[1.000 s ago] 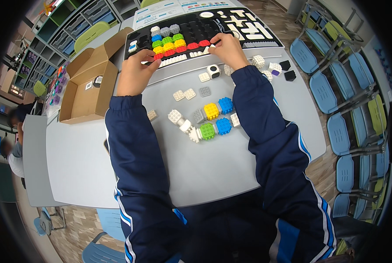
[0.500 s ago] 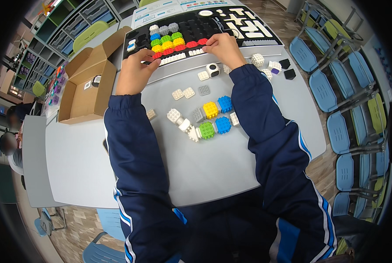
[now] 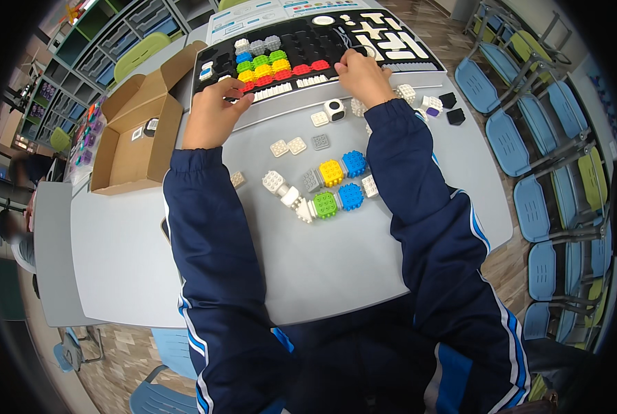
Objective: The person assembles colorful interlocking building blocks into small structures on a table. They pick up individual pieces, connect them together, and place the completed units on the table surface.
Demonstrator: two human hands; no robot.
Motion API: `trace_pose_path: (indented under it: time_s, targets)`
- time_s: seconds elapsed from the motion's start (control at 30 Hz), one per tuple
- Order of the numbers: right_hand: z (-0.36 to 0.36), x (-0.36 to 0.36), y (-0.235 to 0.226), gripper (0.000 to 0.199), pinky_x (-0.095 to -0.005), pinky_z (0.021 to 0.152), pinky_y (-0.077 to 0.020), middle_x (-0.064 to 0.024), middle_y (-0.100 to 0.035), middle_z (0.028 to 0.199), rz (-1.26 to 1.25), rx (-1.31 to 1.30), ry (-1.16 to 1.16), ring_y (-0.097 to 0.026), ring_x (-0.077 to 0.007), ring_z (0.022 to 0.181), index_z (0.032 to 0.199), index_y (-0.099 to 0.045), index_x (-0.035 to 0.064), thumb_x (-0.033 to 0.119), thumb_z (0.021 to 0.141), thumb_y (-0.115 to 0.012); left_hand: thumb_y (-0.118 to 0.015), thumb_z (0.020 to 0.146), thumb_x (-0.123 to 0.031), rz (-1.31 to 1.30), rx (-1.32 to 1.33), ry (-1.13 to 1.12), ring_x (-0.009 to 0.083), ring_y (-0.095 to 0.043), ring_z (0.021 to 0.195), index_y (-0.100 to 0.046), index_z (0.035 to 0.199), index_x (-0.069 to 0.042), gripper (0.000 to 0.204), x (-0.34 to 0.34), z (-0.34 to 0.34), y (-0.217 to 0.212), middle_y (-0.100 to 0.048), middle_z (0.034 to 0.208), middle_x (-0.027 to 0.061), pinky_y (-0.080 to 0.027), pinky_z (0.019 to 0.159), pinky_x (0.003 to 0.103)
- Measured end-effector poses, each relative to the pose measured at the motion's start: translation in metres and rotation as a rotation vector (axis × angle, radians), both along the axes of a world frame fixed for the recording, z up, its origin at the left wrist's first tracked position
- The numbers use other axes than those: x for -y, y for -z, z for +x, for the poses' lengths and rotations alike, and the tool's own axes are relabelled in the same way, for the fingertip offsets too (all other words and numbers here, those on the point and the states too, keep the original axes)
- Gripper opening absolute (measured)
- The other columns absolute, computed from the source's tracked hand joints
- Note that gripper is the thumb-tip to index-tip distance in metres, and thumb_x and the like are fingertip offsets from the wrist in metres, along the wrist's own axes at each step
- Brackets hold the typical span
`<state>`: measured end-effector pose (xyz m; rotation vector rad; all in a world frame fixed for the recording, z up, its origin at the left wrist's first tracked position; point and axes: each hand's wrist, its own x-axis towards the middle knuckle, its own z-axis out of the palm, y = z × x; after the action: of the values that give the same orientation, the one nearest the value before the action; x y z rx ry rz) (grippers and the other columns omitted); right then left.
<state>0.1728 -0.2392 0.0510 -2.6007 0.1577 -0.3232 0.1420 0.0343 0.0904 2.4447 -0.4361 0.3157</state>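
Note:
My left hand [image 3: 213, 112] rests at the left front of a black foam tray [image 3: 301, 41]. Its thumb and forefinger are apart with nothing between them, close to the red blocks [image 3: 262, 81]. My right hand [image 3: 363, 77] is over the tray's front edge, right of the red row, its fingers bent and drawn together. What they hold, if anything, is hidden. Yellow blocks [image 3: 262, 70], green blocks [image 3: 276, 55] and grey blocks [image 3: 273, 42] stand in rows in the tray. White toothed strips [image 3: 277, 90] lie along its front, and white flat parts [image 3: 398, 45] fill its right side.
A bent chain of joined blocks [image 3: 326, 204] lies mid-table. Flat white tiles [image 3: 296, 145], a grey tile [image 3: 321, 141], a white cube with black spots [image 3: 334, 109] and black pieces [image 3: 455, 117] lie nearer the tray. An open cardboard box [image 3: 108, 165] stands left; stacked blue chairs [image 3: 508, 145] stand right.
My right hand has moved right along the tray's front edge, away from the red blocks, and its fingers have drawn in. My left hand has stayed in place.

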Motion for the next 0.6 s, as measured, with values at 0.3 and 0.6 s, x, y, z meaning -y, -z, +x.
trace_pose_path:
  time_s: [0.3,0.6]
  targets:
    - [0.003,-0.005,0.003,0.032,-0.0679,0.109,-0.0180,-0.0088,-0.073,0.100,0.094,0.024,0.005,-0.063,-0.0319,0.112,0.114,-0.067,0.0128,0.034,0.090,-0.067,-0.074,0.083,-0.024,0.013,-0.008,0.003,0.0268,-0.070,0.076,-0.070,0.107,0.000,0.034,0.001,0.000,-0.001,-0.073,0.096,0.0180,-0.055,0.072,0.037]
    - [0.006,-0.008,0.002,0.032,-0.0638,0.102,-0.0353,-0.0188,-0.072,0.103,0.296,0.073,-0.149,-0.065,-0.0361,0.109,0.111,-0.068,0.0060,0.027,0.087,-0.068,-0.074,0.084,-0.024,0.029,-0.011,0.008,0.0282,-0.071,0.078,-0.070,0.107,0.000,0.033,0.000,0.001,0.001,-0.073,0.097,0.0184,-0.055,0.074,0.037]
